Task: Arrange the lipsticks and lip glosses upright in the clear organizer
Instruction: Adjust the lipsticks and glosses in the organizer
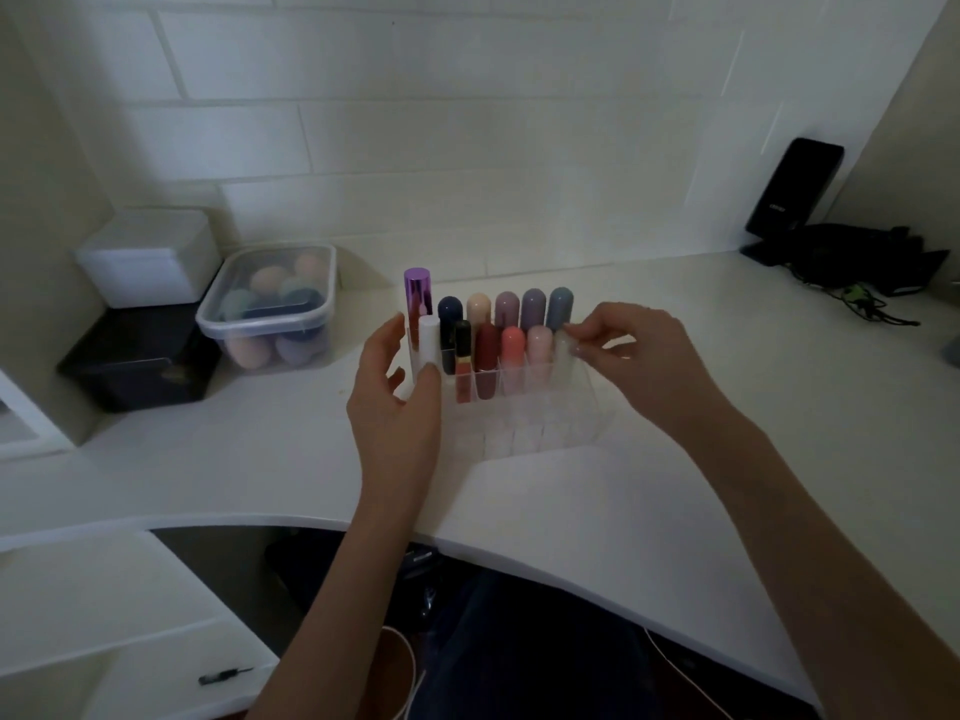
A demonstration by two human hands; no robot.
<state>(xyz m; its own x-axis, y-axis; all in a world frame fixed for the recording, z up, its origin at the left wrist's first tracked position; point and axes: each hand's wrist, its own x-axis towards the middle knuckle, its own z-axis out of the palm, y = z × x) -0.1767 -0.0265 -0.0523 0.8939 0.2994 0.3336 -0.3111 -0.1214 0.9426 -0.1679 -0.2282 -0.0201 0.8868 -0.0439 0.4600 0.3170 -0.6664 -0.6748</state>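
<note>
The left hand (395,392), half open, steadies the clear organizer (545,407) on the tabletop (675,485) while the right hand (639,356) pinches a pale lipstick (563,350) (almost see-through) to set it upright in the second row.

Dim light falls on a white tiled wall (467,122) behind a white tabletop (571,501) with a curved front edge. At the left stand a white box (150,257) on a black box (140,361) and a clear lidded tub (270,309). Far right, what may be a phone stand (792,194) leans by dark cables (862,283).
</note>
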